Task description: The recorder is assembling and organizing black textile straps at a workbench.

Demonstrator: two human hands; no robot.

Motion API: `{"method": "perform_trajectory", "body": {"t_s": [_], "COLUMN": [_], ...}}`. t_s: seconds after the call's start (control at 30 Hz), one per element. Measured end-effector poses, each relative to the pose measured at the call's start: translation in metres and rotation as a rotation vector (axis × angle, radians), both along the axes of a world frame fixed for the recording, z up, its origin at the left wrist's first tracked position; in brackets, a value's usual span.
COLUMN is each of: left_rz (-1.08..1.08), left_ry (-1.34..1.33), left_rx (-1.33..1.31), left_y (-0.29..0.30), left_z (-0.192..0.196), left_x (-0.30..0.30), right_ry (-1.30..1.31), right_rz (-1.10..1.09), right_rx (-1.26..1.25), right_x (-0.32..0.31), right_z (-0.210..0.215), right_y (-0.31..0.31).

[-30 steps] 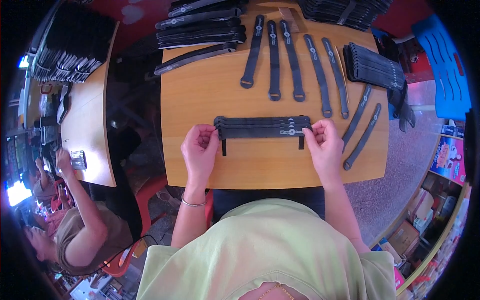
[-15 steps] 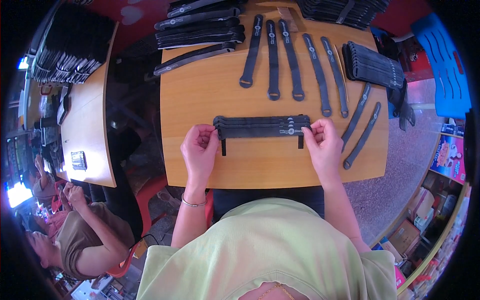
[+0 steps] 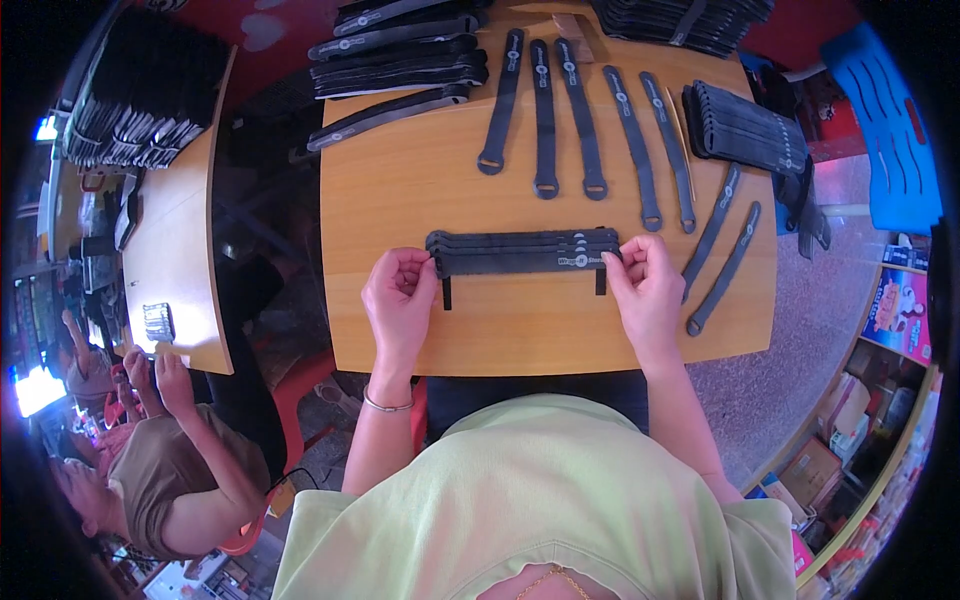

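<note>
- Here, a layered stack of flat black fabric straps with rounded ends (image 3: 505, 256) lies crosswise between the person's two hands, over the near half of the light-brown wooden tabletop (image 3: 400, 190); I cannot tell whether its underside touches the wood.
- The left hand (image 3: 402, 290) has its grip clamped on the stack's left end, thumb and fingertips pinched together there.
- The right hand (image 3: 648, 290) has its grip clamped on the right end in a similar pinch, beside a white printed mark on the front strap.
- Two short, narrow black strips (image 3: 447, 294) point toward the person from below the stack, one near each end.
- Beyond the hands, three loose black straps with slotted near ends (image 3: 545, 120) lie side by side, well apart from the stack.
- To their right lie two similar straps (image 3: 632, 150), and another slanted pair (image 3: 725, 270) sits near the right edge.
- A thick bundle of black straps (image 3: 745, 128) occupies the right far corner; more black straps are piled (image 3: 400, 68) at the far left.
- At the left, a co-worker in a brown top (image 3: 185, 480) sits by a second wooden tabletop (image 3: 185, 240).
</note>
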State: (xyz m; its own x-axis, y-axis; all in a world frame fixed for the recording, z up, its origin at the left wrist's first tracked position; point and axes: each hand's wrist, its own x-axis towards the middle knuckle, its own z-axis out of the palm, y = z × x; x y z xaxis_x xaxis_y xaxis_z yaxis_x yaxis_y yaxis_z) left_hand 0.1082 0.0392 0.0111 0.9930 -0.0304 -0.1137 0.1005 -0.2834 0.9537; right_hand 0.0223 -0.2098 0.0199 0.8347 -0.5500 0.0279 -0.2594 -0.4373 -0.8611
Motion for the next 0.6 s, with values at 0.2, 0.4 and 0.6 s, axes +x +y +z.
{"method": "perform_trajectory", "body": {"t_s": [0.2,0.4,0.6], "left_rz": [0.000,-0.010,-0.014], "left_ry": [-0.006,-0.032,-0.027], "left_rx": [-0.005,-0.015,-0.009], "left_y": [0.0000,0.0006,0.0006], "left_z": [0.0015,-0.0009,0.0005], "left_x": [-0.0005,-0.0010,-0.0015], "right_ry": [0.009,-0.005,-0.008], "right_rz": [0.000,-0.005,-0.002], "right_rx": [-0.004,-0.022,-0.039], "right_x": [-0.0001,-0.0008,-0.0008], "right_z": [0.0006,-0.0028,-0.0035], "right_y": [0.0004,0.0005,0.0005]}}
